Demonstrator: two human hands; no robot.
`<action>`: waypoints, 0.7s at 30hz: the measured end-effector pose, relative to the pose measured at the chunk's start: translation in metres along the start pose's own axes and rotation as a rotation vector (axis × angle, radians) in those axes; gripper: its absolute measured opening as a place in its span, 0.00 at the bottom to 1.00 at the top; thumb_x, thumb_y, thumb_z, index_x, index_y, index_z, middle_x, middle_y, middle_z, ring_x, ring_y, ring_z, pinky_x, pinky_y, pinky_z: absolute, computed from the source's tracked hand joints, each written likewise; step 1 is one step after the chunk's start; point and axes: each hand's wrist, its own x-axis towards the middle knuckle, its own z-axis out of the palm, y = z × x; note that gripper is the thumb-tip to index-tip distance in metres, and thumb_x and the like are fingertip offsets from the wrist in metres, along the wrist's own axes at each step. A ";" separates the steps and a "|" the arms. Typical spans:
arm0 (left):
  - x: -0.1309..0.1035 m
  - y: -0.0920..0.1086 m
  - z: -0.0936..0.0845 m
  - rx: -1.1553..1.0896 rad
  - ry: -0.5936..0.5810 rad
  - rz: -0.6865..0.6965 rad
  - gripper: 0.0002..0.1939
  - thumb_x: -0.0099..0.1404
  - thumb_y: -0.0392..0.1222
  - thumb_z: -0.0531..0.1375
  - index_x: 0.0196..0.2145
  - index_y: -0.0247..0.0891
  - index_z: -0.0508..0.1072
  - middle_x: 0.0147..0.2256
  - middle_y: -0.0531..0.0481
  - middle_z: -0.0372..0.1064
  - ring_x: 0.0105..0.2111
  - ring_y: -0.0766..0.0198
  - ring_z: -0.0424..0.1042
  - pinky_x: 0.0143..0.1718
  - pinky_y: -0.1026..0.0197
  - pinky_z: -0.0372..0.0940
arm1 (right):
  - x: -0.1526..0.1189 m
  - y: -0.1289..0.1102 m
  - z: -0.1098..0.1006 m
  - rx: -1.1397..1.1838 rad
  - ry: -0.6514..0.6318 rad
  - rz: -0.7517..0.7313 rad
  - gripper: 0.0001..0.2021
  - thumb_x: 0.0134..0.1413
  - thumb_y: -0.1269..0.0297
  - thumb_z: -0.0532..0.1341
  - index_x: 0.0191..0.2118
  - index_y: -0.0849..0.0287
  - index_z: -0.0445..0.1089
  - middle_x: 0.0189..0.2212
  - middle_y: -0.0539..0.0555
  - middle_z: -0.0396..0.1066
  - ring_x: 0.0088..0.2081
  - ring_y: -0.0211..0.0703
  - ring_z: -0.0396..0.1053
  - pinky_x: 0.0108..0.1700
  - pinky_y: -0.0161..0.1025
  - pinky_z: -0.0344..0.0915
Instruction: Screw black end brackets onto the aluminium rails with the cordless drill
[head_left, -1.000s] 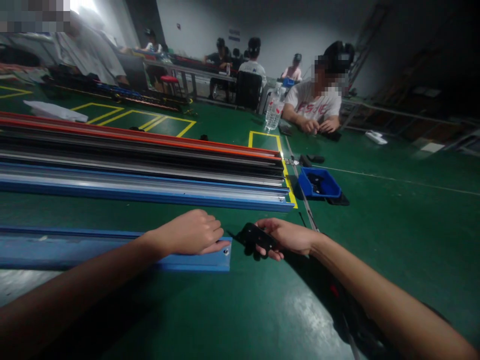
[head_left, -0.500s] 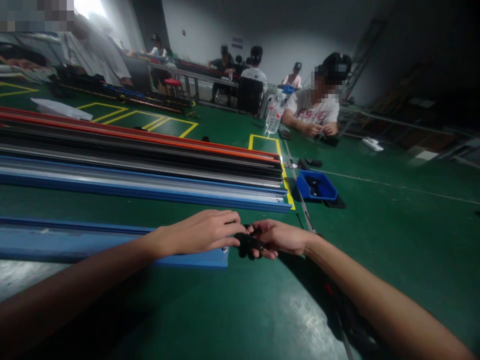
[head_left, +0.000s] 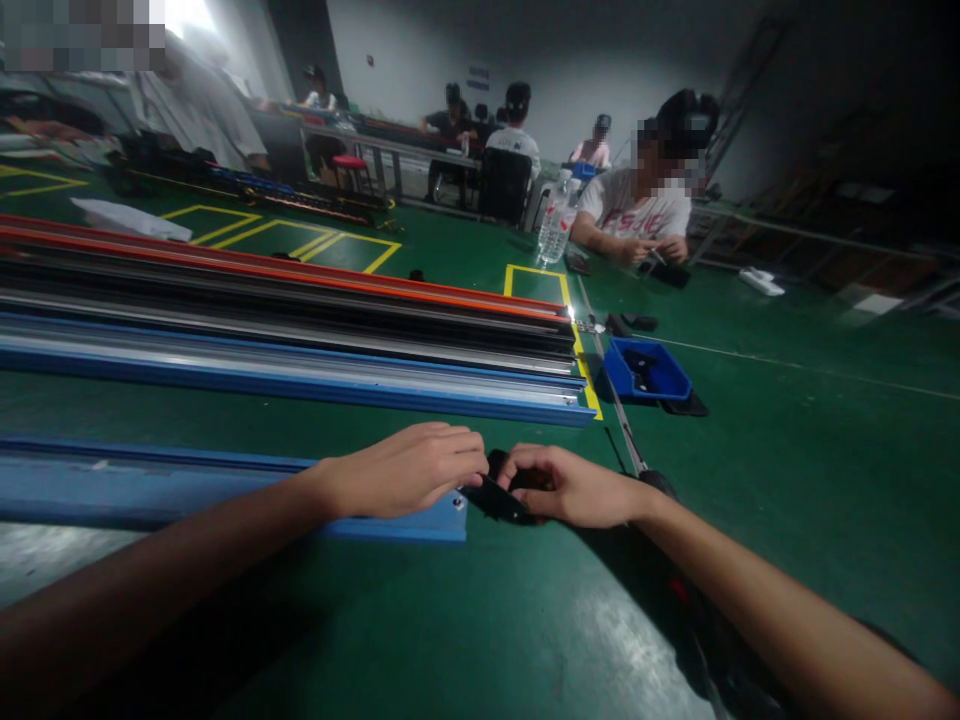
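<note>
A small black plastic part (head_left: 499,497) sits at the right end of the near blue rail (head_left: 225,487). My right hand (head_left: 574,487) grips this part from the right, thumb and fingers closed on it. From the left, my left hand (head_left: 420,465) has its fingertips closed on the part's near end, above the rail. A screw head or hole shows near the rail's end, just below my left fingers. The part's exact kind cannot be made out, and the fingers cover some of it.
Several long rails (head_left: 300,350), blue, black and orange, lie beyond my hands. A blue bin (head_left: 652,370) with dark pieces stands right of their ends. Water bottles (head_left: 556,222) stand farther back by a seated person (head_left: 637,205). A dark tool with a cord (head_left: 660,485) lies beside my right wrist.
The black part has turned and now lies flatter against the rail's end. My right fingers have shifted from underneath to its top and side. The view has moved slightly.
</note>
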 end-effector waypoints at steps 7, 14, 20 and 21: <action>0.000 -0.001 0.001 0.079 -0.027 0.051 0.06 0.75 0.31 0.60 0.43 0.39 0.76 0.42 0.50 0.77 0.42 0.58 0.73 0.44 0.57 0.63 | -0.002 -0.001 -0.003 -0.081 -0.161 -0.003 0.09 0.59 0.61 0.74 0.41 0.59 0.81 0.39 0.51 0.75 0.35 0.39 0.71 0.37 0.36 0.67; 0.002 0.000 0.001 0.064 -0.032 0.041 0.07 0.75 0.30 0.60 0.42 0.39 0.75 0.40 0.51 0.76 0.39 0.59 0.72 0.43 0.58 0.63 | 0.002 0.010 0.002 -0.037 -0.136 -0.038 0.09 0.56 0.65 0.77 0.39 0.59 0.79 0.31 0.44 0.70 0.31 0.35 0.66 0.37 0.34 0.63; 0.003 0.001 0.002 -0.076 -0.070 -0.036 0.07 0.78 0.33 0.58 0.40 0.39 0.74 0.38 0.52 0.74 0.39 0.61 0.71 0.42 0.59 0.62 | 0.005 0.016 0.002 -0.108 -0.132 -0.060 0.10 0.57 0.62 0.76 0.36 0.60 0.78 0.29 0.44 0.69 0.30 0.35 0.64 0.34 0.33 0.60; 0.003 0.001 0.002 -0.101 -0.075 -0.046 0.08 0.79 0.33 0.57 0.39 0.39 0.74 0.38 0.52 0.74 0.39 0.61 0.71 0.42 0.59 0.61 | 0.005 0.016 0.002 -0.123 -0.131 -0.071 0.09 0.58 0.62 0.76 0.36 0.60 0.78 0.29 0.44 0.69 0.30 0.35 0.64 0.34 0.33 0.60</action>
